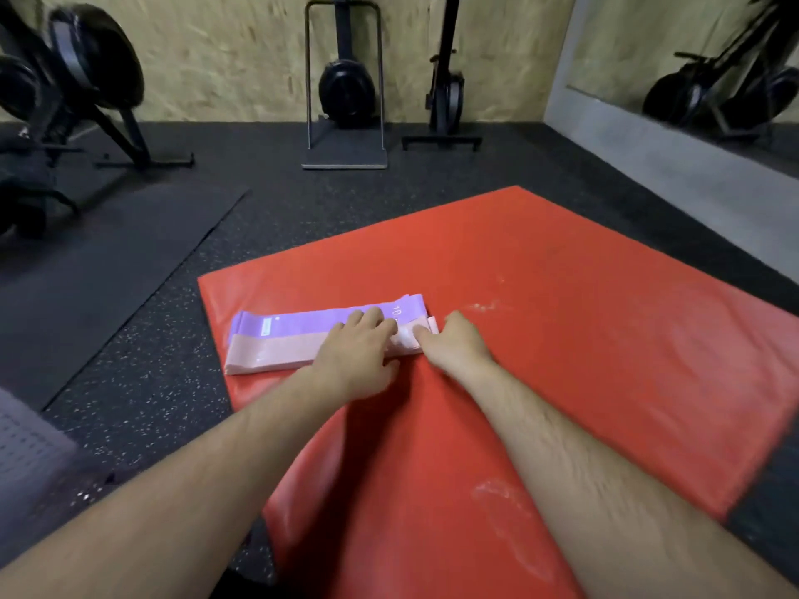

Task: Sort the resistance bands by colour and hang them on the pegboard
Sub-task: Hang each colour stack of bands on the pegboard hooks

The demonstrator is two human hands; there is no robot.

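Two flat stacks of resistance bands lie side by side on a red mat (540, 317) spread over the speckled floor (173, 339). The purple bands (311, 324) are on the far side and the pink bands (276, 354) on the near side, touching along their length. The left hand (354, 361) rests across both stacks with its fingers straight and slightly spread. The right hand (454, 343) has its fingers curled on the right end of the pink bands, pinching it. A grey perforated board (26, 443) shows, blurred, at the lower left edge.
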